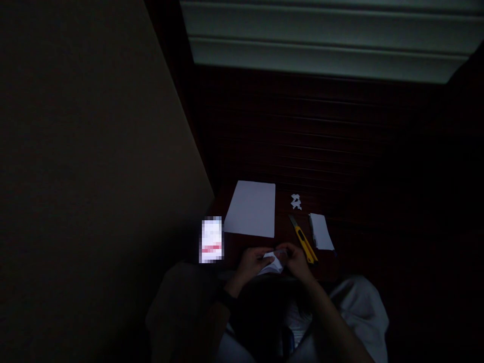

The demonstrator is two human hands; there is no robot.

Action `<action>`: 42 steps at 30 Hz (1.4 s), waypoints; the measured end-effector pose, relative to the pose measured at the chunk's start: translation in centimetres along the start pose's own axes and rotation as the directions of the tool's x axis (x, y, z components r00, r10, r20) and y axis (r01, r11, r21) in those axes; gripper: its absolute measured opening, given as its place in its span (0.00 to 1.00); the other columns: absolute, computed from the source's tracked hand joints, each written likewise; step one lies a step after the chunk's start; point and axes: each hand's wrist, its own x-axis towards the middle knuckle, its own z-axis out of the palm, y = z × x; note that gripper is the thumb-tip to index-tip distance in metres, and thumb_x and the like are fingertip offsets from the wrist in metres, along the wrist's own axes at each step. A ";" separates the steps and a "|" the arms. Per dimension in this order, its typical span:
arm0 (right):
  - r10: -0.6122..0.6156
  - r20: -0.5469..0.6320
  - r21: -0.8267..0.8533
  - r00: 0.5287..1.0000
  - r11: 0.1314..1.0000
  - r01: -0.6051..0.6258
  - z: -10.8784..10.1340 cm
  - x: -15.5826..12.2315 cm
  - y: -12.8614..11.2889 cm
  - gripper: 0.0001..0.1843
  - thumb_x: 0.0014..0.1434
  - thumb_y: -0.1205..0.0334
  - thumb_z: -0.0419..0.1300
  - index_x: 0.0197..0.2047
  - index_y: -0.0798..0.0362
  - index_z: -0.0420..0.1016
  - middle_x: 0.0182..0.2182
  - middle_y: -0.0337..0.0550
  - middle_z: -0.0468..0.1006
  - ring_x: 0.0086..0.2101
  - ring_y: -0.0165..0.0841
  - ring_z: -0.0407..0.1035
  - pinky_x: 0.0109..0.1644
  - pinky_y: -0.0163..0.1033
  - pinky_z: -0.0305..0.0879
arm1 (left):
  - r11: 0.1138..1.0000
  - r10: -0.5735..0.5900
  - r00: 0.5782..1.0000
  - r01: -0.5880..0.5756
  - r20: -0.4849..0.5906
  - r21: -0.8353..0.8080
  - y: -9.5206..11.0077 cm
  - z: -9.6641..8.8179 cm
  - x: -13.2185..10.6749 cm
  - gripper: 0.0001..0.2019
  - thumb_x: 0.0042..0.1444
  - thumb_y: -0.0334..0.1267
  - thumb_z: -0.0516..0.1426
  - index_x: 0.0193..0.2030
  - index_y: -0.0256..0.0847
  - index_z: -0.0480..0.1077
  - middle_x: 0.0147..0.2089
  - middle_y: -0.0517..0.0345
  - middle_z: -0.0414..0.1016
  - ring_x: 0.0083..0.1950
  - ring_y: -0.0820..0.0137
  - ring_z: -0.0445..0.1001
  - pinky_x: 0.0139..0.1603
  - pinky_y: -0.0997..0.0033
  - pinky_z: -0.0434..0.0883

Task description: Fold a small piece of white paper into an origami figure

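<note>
A: Nearest item?
B: From where I stand: small white paper (270, 267), one, lap-side, pinched by the left hand (249, 264); right hand (297, 259) at its edge, grip too dim to tell.
A: Beyond that paper?
B: Lit screen (212, 240), blurred, ten o'clock. Yellow cutter (303, 242), blade out, two o'clock; white slip (321, 232) just past it. Large white sheet (252, 209), eleven. Paper scraps (296, 205), one o'clock.

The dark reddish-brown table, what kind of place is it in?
Probably a dim corner of a room, maybe at home: there's a plain grey-brown wall, pale horizontal slats like a blind, and the dark table.
</note>
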 end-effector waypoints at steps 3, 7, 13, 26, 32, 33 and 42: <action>-0.001 0.012 -0.006 1.000 1.000 0.001 -0.1 0.0 -0.1 0.12 0.48 0.58 0.60 0.36 0.55 0.72 0.28 0.41 0.74 0.28 0.33 0.66 0.29 0.35 0.62 | 0.999 0.009 1.000 -0.008 -0.022 0.036 -0.3 0.0 0.1 0.17 0.49 0.42 0.57 0.43 0.35 0.73 0.41 0.49 0.76 0.40 0.63 0.74 0.41 0.68 0.69; 0.004 0.007 0.002 1.000 1.000 -0.005 -0.3 0.0 -0.3 0.13 0.49 0.56 0.60 0.36 0.54 0.72 0.28 0.41 0.74 0.27 0.32 0.66 0.29 0.35 0.62 | 0.998 0.036 0.999 -0.036 0.008 0.048 -0.4 0.1 0.2 0.17 0.51 0.44 0.55 0.43 0.36 0.73 0.41 0.50 0.77 0.39 0.64 0.74 0.39 0.69 0.69; 0.015 0.046 0.053 0.999 0.998 -0.018 -0.4 0.0 -0.3 0.14 0.47 0.59 0.61 0.38 0.54 0.72 0.29 0.41 0.75 0.28 0.33 0.68 0.30 0.35 0.62 | 0.996 0.050 0.998 -0.048 -0.036 0.071 -0.2 0.0 0.1 0.16 0.52 0.43 0.54 0.41 0.35 0.74 0.39 0.50 0.77 0.39 0.65 0.74 0.40 0.70 0.69; 0.105 0.235 0.383 0.966 0.904 -0.191 -2.4 -1.0 -3.3 0.23 0.50 0.53 0.59 0.50 0.51 0.67 0.38 0.47 0.75 0.38 0.39 0.70 0.42 0.45 0.65 | 0.998 -0.045 0.997 0.042 -0.066 -0.055 0.6 -0.6 0.0 0.19 0.50 0.47 0.55 0.41 0.33 0.74 0.38 0.49 0.77 0.37 0.64 0.73 0.38 0.70 0.68; 0.082 0.238 0.396 0.968 0.902 -0.174 -2.5 -0.8 -2.9 0.22 0.47 0.56 0.63 0.47 0.52 0.70 0.35 0.45 0.75 0.39 0.37 0.69 0.46 0.45 0.63 | 0.995 -0.062 0.997 0.057 -0.052 -0.084 0.4 -1.0 -0.1 0.20 0.49 0.47 0.56 0.42 0.33 0.73 0.38 0.48 0.77 0.37 0.64 0.73 0.37 0.69 0.68; 0.070 0.246 0.366 0.967 0.917 -0.160 -2.4 -0.8 -2.7 0.23 0.47 0.56 0.63 0.47 0.52 0.70 0.35 0.44 0.75 0.39 0.36 0.69 0.46 0.44 0.62 | 0.995 -0.058 0.997 0.054 -0.050 -0.086 0.4 -1.0 -0.1 0.20 0.49 0.47 0.56 0.42 0.33 0.73 0.38 0.48 0.77 0.37 0.65 0.73 0.36 0.70 0.68; 0.004 0.302 0.157 0.953 0.986 -0.054 -1.5 -0.8 -2.4 0.23 0.46 0.55 0.63 0.47 0.52 0.71 0.33 0.41 0.74 0.35 0.34 0.68 0.41 0.40 0.62 | 0.996 -0.066 0.998 0.065 -0.007 -0.055 0.9 -1.0 -0.1 0.19 0.48 0.47 0.57 0.40 0.33 0.74 0.34 0.50 0.77 0.32 0.67 0.72 0.32 0.73 0.66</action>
